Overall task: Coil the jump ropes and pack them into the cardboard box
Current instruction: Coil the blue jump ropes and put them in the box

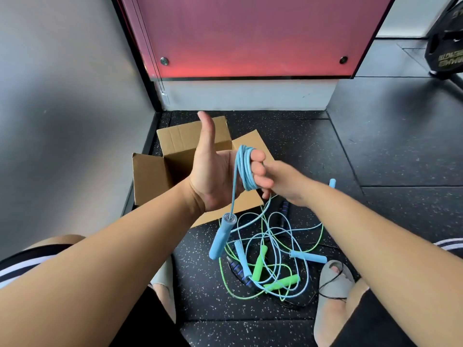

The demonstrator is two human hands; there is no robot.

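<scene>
Mid-coil: left hand (213,174) fingers curl through loops of the thin light-blue cord jump rope (244,169), thumb up; right hand (288,182) just beside those fingertips, grip unclear; next, likely wind in the slack below, then drop it in the open brown cardboard box (150,176) behind the fingers.

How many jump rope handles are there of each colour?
Light blue handles: 4
Green handles: 2
Dark banded handles: 2
Total: 8
</scene>
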